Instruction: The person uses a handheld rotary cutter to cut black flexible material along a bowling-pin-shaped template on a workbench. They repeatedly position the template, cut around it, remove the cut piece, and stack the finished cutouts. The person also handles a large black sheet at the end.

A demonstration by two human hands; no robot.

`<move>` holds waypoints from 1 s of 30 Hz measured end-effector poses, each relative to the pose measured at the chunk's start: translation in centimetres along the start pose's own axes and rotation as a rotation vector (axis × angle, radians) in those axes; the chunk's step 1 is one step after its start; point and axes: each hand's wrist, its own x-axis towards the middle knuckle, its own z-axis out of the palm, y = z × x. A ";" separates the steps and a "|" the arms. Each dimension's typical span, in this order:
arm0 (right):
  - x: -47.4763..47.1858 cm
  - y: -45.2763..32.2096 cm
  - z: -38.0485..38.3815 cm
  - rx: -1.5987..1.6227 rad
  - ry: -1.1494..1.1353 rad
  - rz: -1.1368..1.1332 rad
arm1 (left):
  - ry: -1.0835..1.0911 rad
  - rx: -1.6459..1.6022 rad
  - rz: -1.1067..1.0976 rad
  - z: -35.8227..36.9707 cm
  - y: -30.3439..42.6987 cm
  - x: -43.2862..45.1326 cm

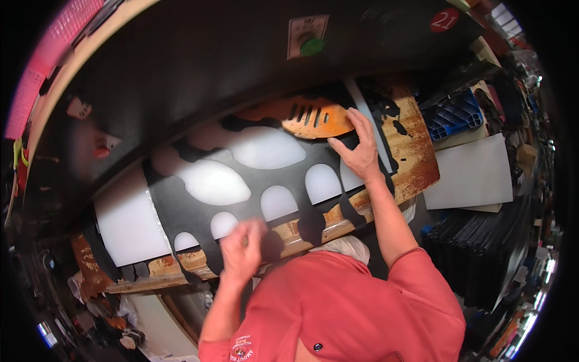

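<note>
An orange, shoe-sole-shaped cutting die [316, 118] with dark slots lies on a black sheet [280, 175] towards its back right. My right hand [359, 147] spans the right end of this die, fingertips at its tip and thumb along its near edge. Over the front edge of the sheet, my left hand [244, 246] is raised with curled fingers. Motion blurs it, and whether anything is inside is hidden. Sole-shaped and rounded cut-outs in the sheet show the white cutting board [129, 221] beneath.
A dark press head [217, 50] overhangs the back of the board. Worn wooden boards [414, 149] support the work. To the right are a blue plastic crate [454, 118], a white panel [470, 174] and a stack of black sheets [475, 249].
</note>
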 end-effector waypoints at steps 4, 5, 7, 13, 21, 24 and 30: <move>2.3 -2.5 -1.1 0.073 0.161 0.110 | 0.169 0.327 0.575 3.9 -2.5 -3.4; 3.2 -3.8 -1.7 0.181 0.222 0.011 | 0.169 0.414 0.584 4.4 -3.1 -3.7; 5.2 -6.6 -3.7 0.272 0.297 -0.137 | 0.175 0.482 0.579 4.9 -4.1 -3.7; 8.8 -11.9 -5.3 0.233 0.178 -0.345 | 0.218 0.516 0.578 4.8 -3.5 -3.7; -6.6 -6.7 -6.2 0.307 -0.029 0.160 | 0.216 0.556 0.572 5.9 -2.5 -2.7; -9.1 -5.3 -4.3 0.226 -0.025 -0.125 | 0.218 0.583 0.597 5.9 -2.1 -2.6; -8.5 -4.4 -3.5 0.156 -0.188 0.085 | 0.167 0.613 0.575 5.7 -1.8 -2.5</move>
